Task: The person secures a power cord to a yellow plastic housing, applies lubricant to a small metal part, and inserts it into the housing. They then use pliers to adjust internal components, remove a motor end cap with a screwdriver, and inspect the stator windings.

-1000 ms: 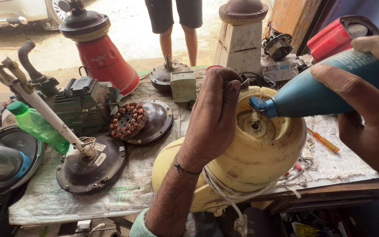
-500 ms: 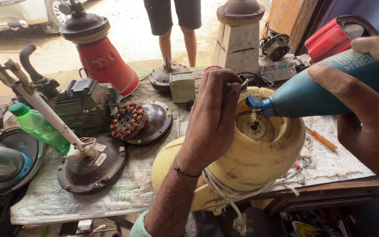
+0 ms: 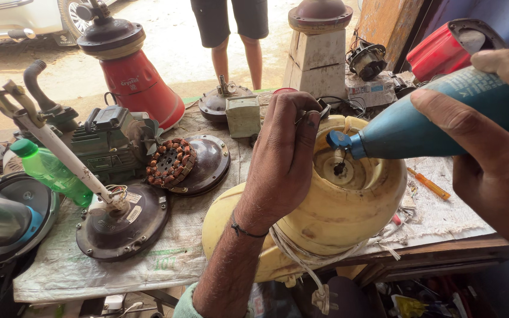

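A yellow mixer base is seen upturned at the near edge of the bench. Left of it lie a wound stator on a dark round cover, a green bottle and a green motor. The base's near rim is hidden by the left hand, which is laid over it. A teal squeeze bottle is clamped in the right hand, its long axis running left and slightly downward, its blue nozzle over the base's hollow.
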